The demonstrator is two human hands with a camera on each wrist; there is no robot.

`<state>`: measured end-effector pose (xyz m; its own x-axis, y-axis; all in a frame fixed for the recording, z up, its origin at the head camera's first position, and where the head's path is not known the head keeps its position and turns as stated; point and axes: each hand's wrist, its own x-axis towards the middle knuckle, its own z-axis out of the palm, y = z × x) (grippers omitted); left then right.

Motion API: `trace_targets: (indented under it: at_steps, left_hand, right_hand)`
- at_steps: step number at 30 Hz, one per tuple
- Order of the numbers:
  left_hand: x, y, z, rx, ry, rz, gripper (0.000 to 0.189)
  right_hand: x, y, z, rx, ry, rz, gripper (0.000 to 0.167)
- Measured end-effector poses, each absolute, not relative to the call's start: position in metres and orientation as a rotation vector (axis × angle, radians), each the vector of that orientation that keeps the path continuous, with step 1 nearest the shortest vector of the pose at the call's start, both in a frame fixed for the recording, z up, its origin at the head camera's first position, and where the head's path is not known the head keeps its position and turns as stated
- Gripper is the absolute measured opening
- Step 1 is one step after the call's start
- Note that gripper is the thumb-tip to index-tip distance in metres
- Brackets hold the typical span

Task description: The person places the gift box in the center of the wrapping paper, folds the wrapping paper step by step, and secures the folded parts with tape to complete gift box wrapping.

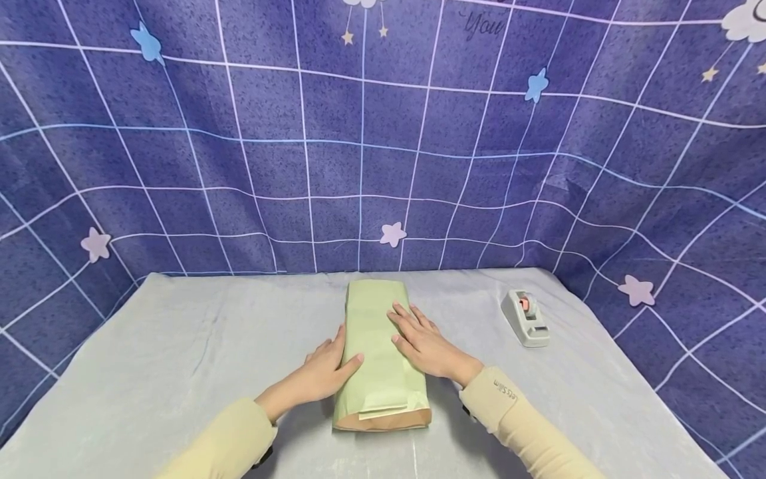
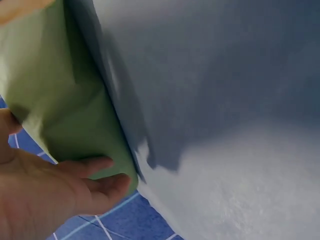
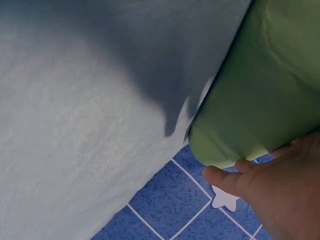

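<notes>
A long package wrapped in light green paper [image 1: 374,332] lies lengthwise on the table; its contents are hidden. Brown shows at its near end, below a folded paper edge. My left hand [image 1: 323,372] lies against the package's left side, thumb over the top and fingers along the flank. In the left wrist view, the left hand's fingers [image 2: 107,192] extend along the green paper [image 2: 85,120]. My right hand [image 1: 426,346] rests on the top and right edge, its fingers stretched toward the far end. The right wrist view shows that hand [image 3: 280,190] beside the package's rounded side [image 3: 260,95].
A white tape dispenser [image 1: 526,319] with an orange-pink core stands on the table's right side. Pale grey cloth [image 1: 209,346] covers the table. Behind and at both sides hangs a blue curtain [image 1: 335,166] with grid lines and stars.
</notes>
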<state>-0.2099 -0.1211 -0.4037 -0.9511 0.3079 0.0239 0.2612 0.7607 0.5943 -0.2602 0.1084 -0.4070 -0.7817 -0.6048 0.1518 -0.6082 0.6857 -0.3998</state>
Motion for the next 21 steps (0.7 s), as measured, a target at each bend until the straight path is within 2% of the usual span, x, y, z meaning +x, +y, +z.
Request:
trace_targets:
  at_steps: [12, 16, 21]
  left_hand:
    - [-0.175, -0.115, -0.394, 0.421, 2.78, 0.967, 0.076]
    - [-0.171, -0.113, -0.394, 0.429, 2.776, 0.967, 0.075]
    - [-0.168, -0.112, -0.391, 0.323, 2.814, 0.914, 0.071]
  right_hand:
    - [-0.259, 0.108, -0.409, 1.028, -2.883, 0.677, 0.05]
    - [-0.26, 0.108, -0.408, 1.028, -2.889, 0.675, 0.051]
    - [-0.261, 0.109, -0.408, 1.038, -2.881, 0.675, 0.051]
